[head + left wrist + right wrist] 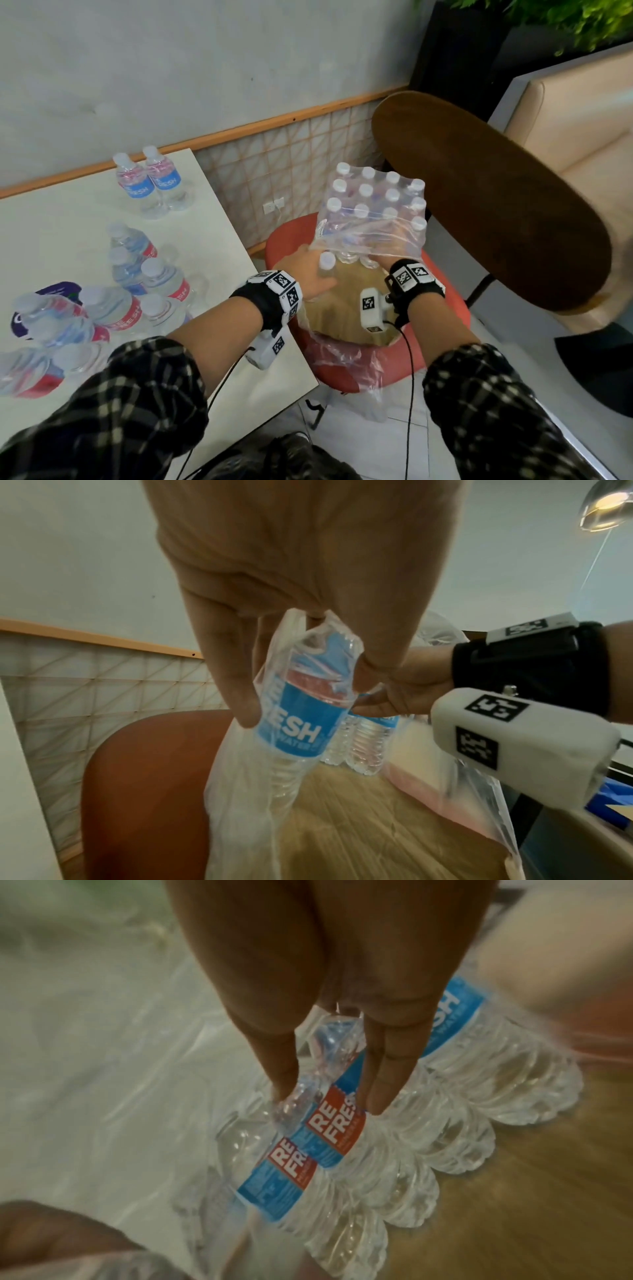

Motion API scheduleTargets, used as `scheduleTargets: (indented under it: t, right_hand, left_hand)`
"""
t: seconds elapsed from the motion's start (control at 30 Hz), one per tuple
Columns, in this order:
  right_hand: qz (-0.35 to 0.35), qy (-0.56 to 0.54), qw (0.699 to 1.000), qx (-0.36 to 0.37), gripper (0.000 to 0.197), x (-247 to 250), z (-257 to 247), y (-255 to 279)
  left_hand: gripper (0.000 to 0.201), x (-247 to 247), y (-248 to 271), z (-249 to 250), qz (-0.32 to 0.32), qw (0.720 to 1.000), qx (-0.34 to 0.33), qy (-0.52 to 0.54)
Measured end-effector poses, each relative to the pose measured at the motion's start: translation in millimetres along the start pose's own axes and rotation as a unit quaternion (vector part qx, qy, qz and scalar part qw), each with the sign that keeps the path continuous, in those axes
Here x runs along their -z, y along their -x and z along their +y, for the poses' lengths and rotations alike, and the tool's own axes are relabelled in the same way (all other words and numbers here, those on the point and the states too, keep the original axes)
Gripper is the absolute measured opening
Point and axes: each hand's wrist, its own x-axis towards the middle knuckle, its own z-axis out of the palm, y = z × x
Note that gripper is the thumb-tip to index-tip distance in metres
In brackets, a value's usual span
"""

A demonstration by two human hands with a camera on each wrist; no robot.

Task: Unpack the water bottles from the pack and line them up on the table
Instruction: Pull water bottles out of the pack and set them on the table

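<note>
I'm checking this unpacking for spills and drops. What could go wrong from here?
The left hand grips a bottle still partly in the plastic wrap; the film may snag it. The pack sits on a red chair, so a hard pull could tip it off. Bottles on the table lie jumbled and could roll.

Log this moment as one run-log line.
left hand: grips loose bottle | right hand: pinches pack wrap | pack: on red chair | table: bottles standing
</note>
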Motion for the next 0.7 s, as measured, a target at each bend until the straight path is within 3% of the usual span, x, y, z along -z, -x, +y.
scheduleTargets:
  t: [0.07,0.17,0.23,0.37,0.43,0.57,0.7]
  right_hand:
    - [-0.012,0.002,1.0,0.021,0.036,1,-1,-4]
    - [-0.04,0.033,0.999,0.006,0.048,-5,15,-9]
    - [-0.029,0.054,0.998,0.01,0.052,-13,30,-4]
    - [0.008,0.022,0.999,0.046,0.05,-25,52,10]
    - [-0.008,0.006,0.997,0.073,0.049,-32,56,26]
    - [0.029,-0.043,0.977,0.208,0.036,-54,60,71]
    - [0.002,-0.037,0.947,0.319,0.024,-86,65,112]
  left_hand:
    - [0.011,2,6,4,0.019,1.0,0.002,0.017]
    - [0.032,1,13,8,0.042,0.998,-0.003,0.046]
    - [0.036,2,17,6,0.035,0.998,-0.007,0.047]
    - [0.055,8,31,-3,0.042,0.999,-0.023,0.0]
    - [0.061,11,44,-5,0.041,0.998,-0.032,-0.019]
    - [0.058,9,80,-10,0.072,0.992,-0.089,0.05]
    - [0.052,10,125,-34,0.081,0.99,-0.092,0.075]
